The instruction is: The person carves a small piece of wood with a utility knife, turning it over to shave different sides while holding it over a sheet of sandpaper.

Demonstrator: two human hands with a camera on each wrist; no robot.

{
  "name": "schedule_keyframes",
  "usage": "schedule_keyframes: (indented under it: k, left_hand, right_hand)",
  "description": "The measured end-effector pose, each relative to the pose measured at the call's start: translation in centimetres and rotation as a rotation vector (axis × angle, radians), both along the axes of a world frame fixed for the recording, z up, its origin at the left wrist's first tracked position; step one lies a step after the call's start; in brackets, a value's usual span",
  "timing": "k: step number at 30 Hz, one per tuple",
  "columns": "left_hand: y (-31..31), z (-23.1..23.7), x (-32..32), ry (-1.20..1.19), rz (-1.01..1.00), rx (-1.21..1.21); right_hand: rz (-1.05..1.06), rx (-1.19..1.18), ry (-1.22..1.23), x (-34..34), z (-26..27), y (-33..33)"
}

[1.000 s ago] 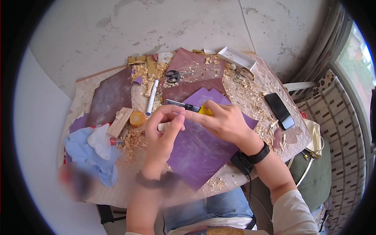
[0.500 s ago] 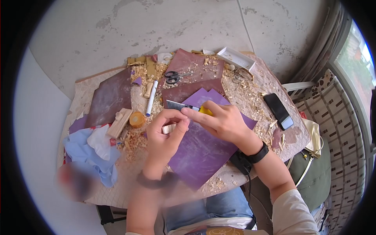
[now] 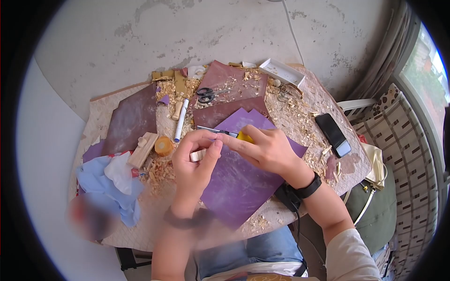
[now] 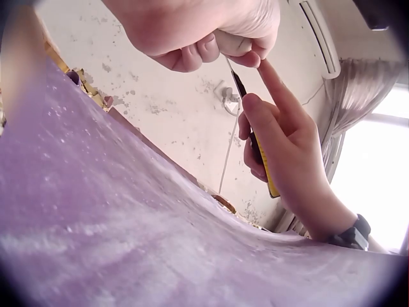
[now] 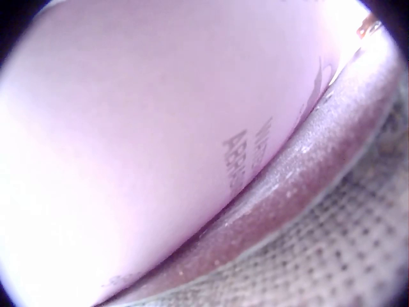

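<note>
In the head view my left hand [image 3: 193, 164] grips a small pale wooden piece [image 3: 198, 155] between thumb and curled fingers, which hide most of it. My right hand [image 3: 272, 150] holds a yellow-and-black utility knife [image 3: 245, 137], its blade [image 3: 210, 129] out and pointing left beside the left fingertips. The two hands meet above a purple sandpaper sheet [image 3: 248, 187]. From the left wrist, the knife [image 4: 272, 181] reaches up to the wood [image 4: 233, 43], with the right index finger stretched to the left hand [image 4: 192, 29]. The right wrist view shows a sheet's printed back [image 5: 160, 128] close up.
Wood shavings [image 3: 161, 172] litter the table. Beyond the hands lie scissors [image 3: 206, 95], a marker [image 3: 181, 121] and brown sandpaper [image 3: 133, 110]. A carved wooden block [image 3: 143, 150], a round yellow-orange piece [image 3: 164, 146] and blue cloth [image 3: 101, 178] sit left, a phone [image 3: 333, 135] right.
The knife blade showed its broad face half a second ago and now appears thin, nearly edge-on. The left hand has shifted slightly left, and the wooden piece has turned a little in its fingers.
</note>
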State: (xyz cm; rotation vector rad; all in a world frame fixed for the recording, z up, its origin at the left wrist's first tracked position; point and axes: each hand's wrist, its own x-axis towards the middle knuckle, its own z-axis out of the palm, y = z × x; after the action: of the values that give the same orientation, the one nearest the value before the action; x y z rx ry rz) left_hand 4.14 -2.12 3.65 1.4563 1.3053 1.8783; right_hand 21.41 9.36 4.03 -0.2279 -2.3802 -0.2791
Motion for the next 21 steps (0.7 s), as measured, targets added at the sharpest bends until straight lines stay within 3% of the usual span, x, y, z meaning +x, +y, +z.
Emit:
schedule_keyframes:
  k: [21]
  left_hand:
    - [0.48,-0.34,-0.14,0.009,0.020,-0.023]
  right_hand:
    - [-0.019,0.027,-0.010,-0.02,0.02,-0.17]
